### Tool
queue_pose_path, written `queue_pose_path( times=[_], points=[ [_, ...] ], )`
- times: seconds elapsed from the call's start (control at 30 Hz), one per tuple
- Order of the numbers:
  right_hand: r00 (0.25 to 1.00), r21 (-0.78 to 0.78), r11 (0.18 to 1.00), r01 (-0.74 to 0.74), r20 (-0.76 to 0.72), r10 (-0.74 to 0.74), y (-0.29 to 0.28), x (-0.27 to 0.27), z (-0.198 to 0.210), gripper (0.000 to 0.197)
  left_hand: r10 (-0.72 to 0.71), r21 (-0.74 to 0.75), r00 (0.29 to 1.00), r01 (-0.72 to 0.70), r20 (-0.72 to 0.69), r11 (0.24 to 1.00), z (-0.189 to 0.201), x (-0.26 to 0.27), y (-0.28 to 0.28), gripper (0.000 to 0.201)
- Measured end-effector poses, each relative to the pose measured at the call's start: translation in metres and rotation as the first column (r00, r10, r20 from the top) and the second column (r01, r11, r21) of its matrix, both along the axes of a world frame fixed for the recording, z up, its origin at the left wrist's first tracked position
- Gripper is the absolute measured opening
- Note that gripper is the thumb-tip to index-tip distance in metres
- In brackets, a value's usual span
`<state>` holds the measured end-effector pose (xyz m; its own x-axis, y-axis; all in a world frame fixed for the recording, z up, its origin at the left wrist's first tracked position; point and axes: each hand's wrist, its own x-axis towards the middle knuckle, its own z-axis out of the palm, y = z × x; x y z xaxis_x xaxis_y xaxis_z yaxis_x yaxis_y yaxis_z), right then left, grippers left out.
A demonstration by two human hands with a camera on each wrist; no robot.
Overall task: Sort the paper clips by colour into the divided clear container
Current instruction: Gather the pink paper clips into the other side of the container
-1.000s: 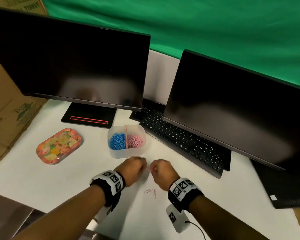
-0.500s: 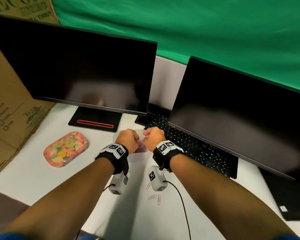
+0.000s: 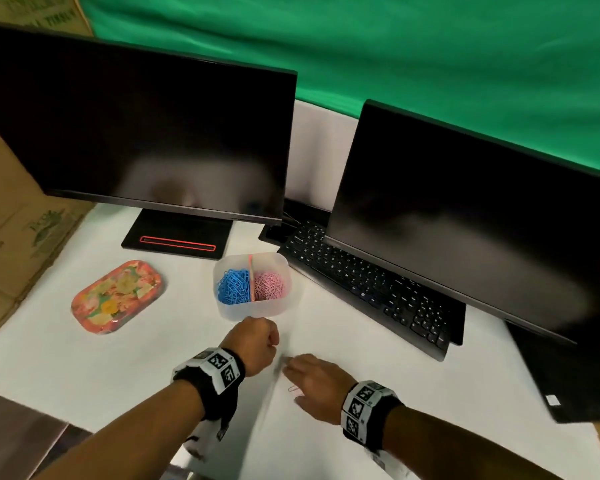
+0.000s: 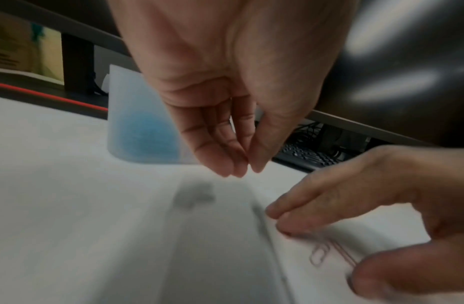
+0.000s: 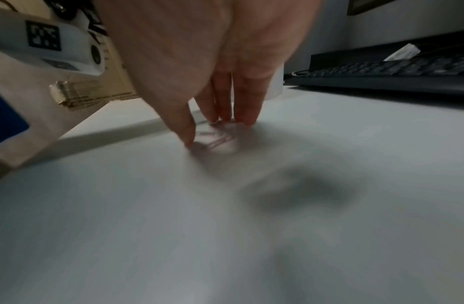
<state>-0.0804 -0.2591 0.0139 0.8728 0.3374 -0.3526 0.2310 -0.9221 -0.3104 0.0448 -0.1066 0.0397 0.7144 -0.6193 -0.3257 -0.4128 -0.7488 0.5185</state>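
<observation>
The divided clear container (image 3: 253, 308) stands mid-table, blue clips (image 3: 234, 286) in its left half and pink clips (image 3: 270, 285) in its right half. My left hand (image 3: 273, 341) hovers just in front of it; in the left wrist view its fingertips (image 4: 236, 170) hang gathered against the thumb, holding nothing. My right hand (image 3: 289, 370) is lower and to the right, its straight fingers (image 5: 247, 120) and thumb touching the table around a few loose pink clips (image 5: 216, 139). One of those pink clips (image 3: 293, 389) shows beside the thumb.
A flowered tray (image 3: 116, 296) lies left of the container. A black keyboard (image 3: 371, 285) runs diagonally at the right under a monitor (image 3: 465, 202); a second monitor (image 3: 136, 133) and its base (image 3: 177, 239) stand behind. Cardboard boxes (image 3: 11, 220) border the left.
Both hands have drawn back from above the container toward me. The right hand has dropped onto the loose pink clips on the table; the left has stopped just in front of the container.
</observation>
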Motion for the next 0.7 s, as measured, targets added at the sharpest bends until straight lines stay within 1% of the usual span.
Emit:
queue_pose_path(
  times=[0.03,0.07,0.1,0.17,0.27,0.3,0.37,0.47,0.53,0.63,0.7],
  points=[
    [0.999,-0.014,1.000,-0.012,0.045,0.012,-0.001,-0.006,-0.007,0.039,-0.005,0.019,1.000,0.005,-0.013,1.000,-0.004,-0.005,0.002,0.015],
    [0.995,-0.036,0.998,-0.053,0.079,0.056,-0.003,-0.013,-0.013,0.028,-0.007,0.036,1.000,0.008,-0.024,0.999,-0.008,-0.009,0.003,0.016],
    [0.988,-0.074,0.992,-0.098,0.114,0.106,-0.006,-0.018,-0.019,0.024,-0.008,0.050,0.999,0.010,-0.034,0.999,-0.011,-0.012,0.005,0.017],
    [0.973,-0.076,0.982,-0.172,0.142,0.182,-0.013,-0.024,-0.026,0.026,-0.016,0.066,0.999,0.019,-0.044,0.998,-0.015,-0.017,0.007,0.019],
    [0.959,-0.044,0.968,-0.247,0.133,0.250,-0.024,-0.028,-0.022,0.043,-0.027,0.083,0.999,0.031,-0.046,0.996,-0.019,-0.020,0.010,0.020],
    [0.951,-0.048,0.958,-0.282,0.120,0.286,-0.027,-0.029,-0.021,0.045,-0.026,0.087,0.999,0.030,-0.046,0.996,-0.020,-0.021,0.011,0.020],
    [0.946,-0.083,0.949,-0.305,0.089,0.312,-0.027,-0.029,-0.017,0.038,-0.025,0.089,0.999,0.028,-0.043,0.996,-0.021,-0.021,0.013,0.020],
    [0.953,-0.211,0.934,-0.288,0.037,0.302,-0.017,-0.027,-0.008,0.024,-0.030,0.089,0.999,0.033,-0.033,0.996,-0.020,-0.021,0.013,0.019],
    [0.964,-0.283,0.924,-0.256,0.002,0.267,-0.010,-0.025,-0.010,0.023,-0.034,0.088,0.999,0.036,-0.026,0.995,-0.019,-0.022,0.013,0.019],
    [0.980,-0.216,0.959,-0.186,0.028,0.197,-0.001,-0.022,-0.015,0.027,-0.034,0.082,0.999,0.037,-0.034,0.996,-0.018,-0.023,0.014,0.019],
    [0.994,-0.144,0.984,-0.108,-0.029,0.105,0.005,-0.018,-0.009,0.019,-0.053,0.078,0.997,0.057,-0.051,0.995,-0.017,-0.025,0.014,0.019]
  ],
)
